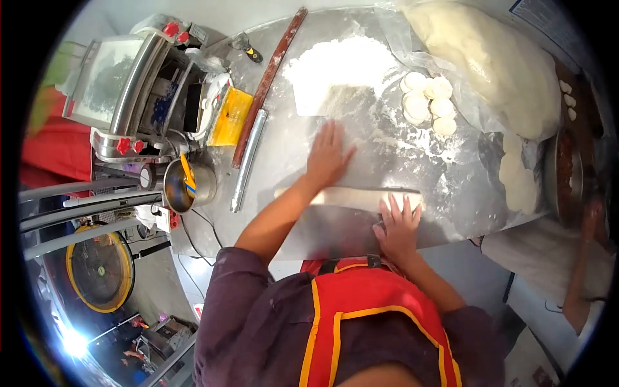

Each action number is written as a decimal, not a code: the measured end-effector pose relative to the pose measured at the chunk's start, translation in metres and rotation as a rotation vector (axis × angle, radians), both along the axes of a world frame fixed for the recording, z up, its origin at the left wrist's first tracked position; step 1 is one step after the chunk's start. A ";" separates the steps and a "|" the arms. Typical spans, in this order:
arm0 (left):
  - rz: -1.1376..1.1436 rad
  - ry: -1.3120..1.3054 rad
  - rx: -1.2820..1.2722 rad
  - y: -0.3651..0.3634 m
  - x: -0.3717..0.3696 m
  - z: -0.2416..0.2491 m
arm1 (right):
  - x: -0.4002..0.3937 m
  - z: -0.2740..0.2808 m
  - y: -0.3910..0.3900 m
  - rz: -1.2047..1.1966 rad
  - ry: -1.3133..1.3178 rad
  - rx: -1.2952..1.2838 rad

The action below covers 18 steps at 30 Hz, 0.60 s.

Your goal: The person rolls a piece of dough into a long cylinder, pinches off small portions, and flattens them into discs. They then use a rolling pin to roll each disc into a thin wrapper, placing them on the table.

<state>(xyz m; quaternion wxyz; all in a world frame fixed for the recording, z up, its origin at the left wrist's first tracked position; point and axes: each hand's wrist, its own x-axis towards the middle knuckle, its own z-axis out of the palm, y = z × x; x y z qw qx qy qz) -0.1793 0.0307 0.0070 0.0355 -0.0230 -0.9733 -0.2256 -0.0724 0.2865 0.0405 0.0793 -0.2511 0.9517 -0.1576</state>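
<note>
A long pale roll of dough (348, 197) lies across the steel table near its front edge. My right hand (398, 227) rests on the right end of the roll, fingers spread. Beyond the roll, my left hand (329, 158) is stretched out with its fingers extended, holding nothing; my forearm crosses over the roll's left part. Just past that hand is a heap of white flour (345, 64). Several round dough pieces (429, 100) sit together to the right of the flour.
A large mass of dough (490, 61) under plastic lies at the back right. A wooden rolling pin (271, 84), a metal rod (249, 161), a yellow scraper-like block (232, 117) and a metal pot (205, 184) stand left, beside a machine (119, 84). Another person's arm (580, 271) shows at right.
</note>
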 end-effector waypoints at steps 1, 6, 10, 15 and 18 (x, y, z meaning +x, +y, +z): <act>0.055 0.031 -0.002 -0.005 -0.026 -0.004 | 0.002 0.005 0.001 0.001 -0.009 -0.017; 0.123 -0.070 -0.143 0.016 -0.070 -0.040 | -0.003 0.011 0.010 -0.067 -0.126 -0.186; -0.447 -0.240 -0.167 0.044 0.025 -0.019 | -0.044 -0.001 0.028 -0.120 0.030 -0.232; -0.286 -0.528 -0.057 -0.007 0.078 0.038 | -0.134 -0.050 0.028 -0.272 0.031 -0.245; -0.128 -0.419 -0.049 -0.032 0.079 0.032 | -0.149 -0.081 -0.028 -0.160 0.095 0.037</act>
